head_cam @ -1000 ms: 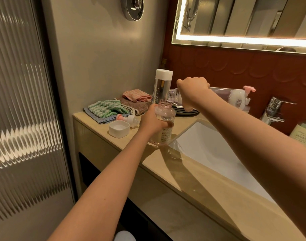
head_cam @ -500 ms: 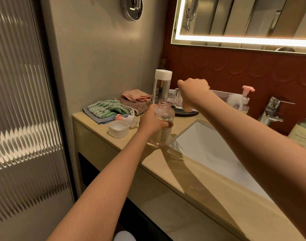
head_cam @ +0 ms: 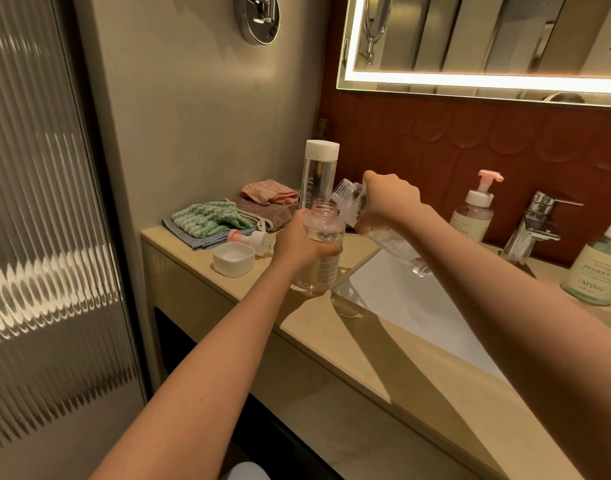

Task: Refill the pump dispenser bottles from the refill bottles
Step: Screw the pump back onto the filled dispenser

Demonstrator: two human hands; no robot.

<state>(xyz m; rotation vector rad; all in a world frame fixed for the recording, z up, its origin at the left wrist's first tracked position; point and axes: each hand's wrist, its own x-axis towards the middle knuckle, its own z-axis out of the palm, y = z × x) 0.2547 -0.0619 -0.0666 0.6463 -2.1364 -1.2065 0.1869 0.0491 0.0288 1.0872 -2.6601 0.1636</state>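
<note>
My left hand [head_cam: 299, 245] grips an uncapped clear dispenser bottle [head_cam: 323, 251] standing at the counter's edge by the basin, part filled with pale liquid. My right hand [head_cam: 389, 202] holds a clear refill bottle [head_cam: 383, 226] tilted with its open neck up and left, close beside the dispenser's mouth, its base down over the basin. The removed pink-and-white pump head [head_cam: 254, 240] lies on the counter to the left, next to a white cap [head_cam: 233, 259].
A tall clear bottle with a white cap [head_cam: 318, 174] stands behind. Folded cloths [head_cam: 210, 221] lie at the back left. A pink-pump dispenser [head_cam: 473, 211], a chrome tap [head_cam: 531, 226] and a green bottle [head_cam: 597, 271] stand right of the white basin [head_cam: 401, 299].
My right hand has swung the refill bottle from lying level, base to the right, to a steeper tilt with its neck raised and base lowered over the basin. The left hand holds still.
</note>
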